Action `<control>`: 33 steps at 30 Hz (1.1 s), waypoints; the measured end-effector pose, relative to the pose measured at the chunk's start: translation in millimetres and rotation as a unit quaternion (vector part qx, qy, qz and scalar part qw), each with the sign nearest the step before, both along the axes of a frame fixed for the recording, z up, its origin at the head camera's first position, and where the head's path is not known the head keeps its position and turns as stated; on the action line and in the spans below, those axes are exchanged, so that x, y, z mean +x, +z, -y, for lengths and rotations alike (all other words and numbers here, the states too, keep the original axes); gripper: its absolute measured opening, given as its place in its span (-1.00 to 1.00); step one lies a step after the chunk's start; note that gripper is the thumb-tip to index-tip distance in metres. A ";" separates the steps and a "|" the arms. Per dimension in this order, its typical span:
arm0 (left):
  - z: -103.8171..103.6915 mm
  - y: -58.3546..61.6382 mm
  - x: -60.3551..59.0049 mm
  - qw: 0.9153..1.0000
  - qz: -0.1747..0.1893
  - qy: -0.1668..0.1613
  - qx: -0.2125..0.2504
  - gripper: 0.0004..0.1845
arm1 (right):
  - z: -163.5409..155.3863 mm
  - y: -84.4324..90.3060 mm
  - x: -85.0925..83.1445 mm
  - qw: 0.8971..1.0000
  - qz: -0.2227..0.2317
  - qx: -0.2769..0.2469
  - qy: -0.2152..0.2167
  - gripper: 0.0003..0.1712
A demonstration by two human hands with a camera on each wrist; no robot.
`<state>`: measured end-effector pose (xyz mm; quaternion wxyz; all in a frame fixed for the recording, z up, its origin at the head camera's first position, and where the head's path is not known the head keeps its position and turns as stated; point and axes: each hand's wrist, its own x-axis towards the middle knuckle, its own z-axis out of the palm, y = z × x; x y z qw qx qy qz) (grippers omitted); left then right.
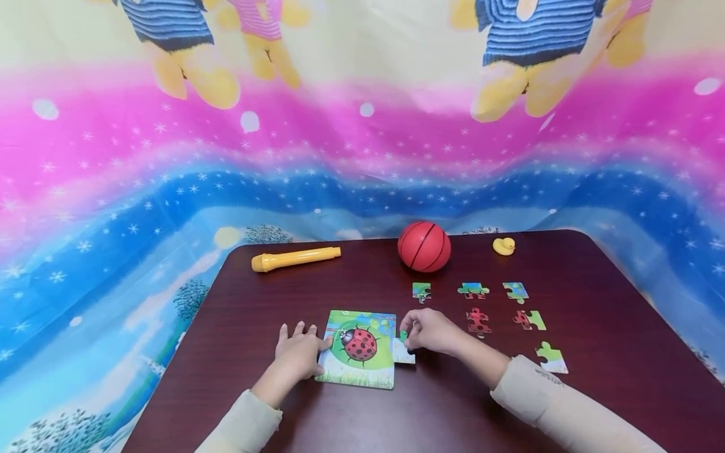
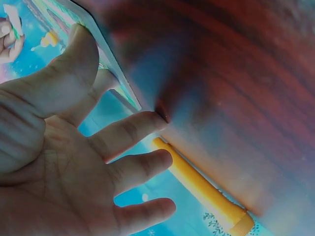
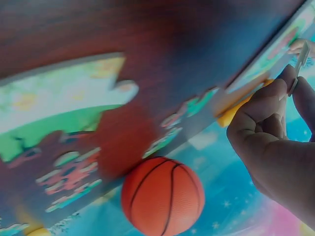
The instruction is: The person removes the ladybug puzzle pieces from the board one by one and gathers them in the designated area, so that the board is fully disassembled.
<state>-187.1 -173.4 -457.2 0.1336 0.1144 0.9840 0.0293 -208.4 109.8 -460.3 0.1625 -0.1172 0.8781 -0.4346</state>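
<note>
A square puzzle board [image 1: 362,374] with a printed ladybug lies flat on the table. My left hand [image 1: 297,352] rests at its left side, fingers spread, thumb over the board's edge; the left wrist view shows this thumb [image 2: 81,54] against the rim. With my right hand [image 1: 428,330] I pinch a white and green puzzle piece [image 1: 404,352] between thumb and fingers, close by the board's right edge. In the right wrist view the piece [image 3: 299,69] appears nearly edge-on, tilted up from the tabletop.
Several loose puzzle pieces lie in rows on the right, among them a red one [image 1: 478,321] and a green and white corner [image 1: 552,358]. Along the back are a yellow toy microphone [image 1: 297,258], a red basketball [image 1: 424,246] and a yellow rubber duck [image 1: 503,246]. A printed cloth hangs behind the table.
</note>
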 end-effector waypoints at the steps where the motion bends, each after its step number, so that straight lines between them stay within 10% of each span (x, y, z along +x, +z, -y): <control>1: 0.4 -0.2 -0.2 1.000 0.001 0.001 -0.001 -0.31 | -1.6 -1.1 0.0 1.000 -0.001 0.004 -0.002 -0.76; 33: 1.5 -1.3 -0.5 1.000 -0.010 -0.004 0.000 -0.33 | -1.6 -21.8 0.8 0.956 -0.177 0.234 -0.034 -0.85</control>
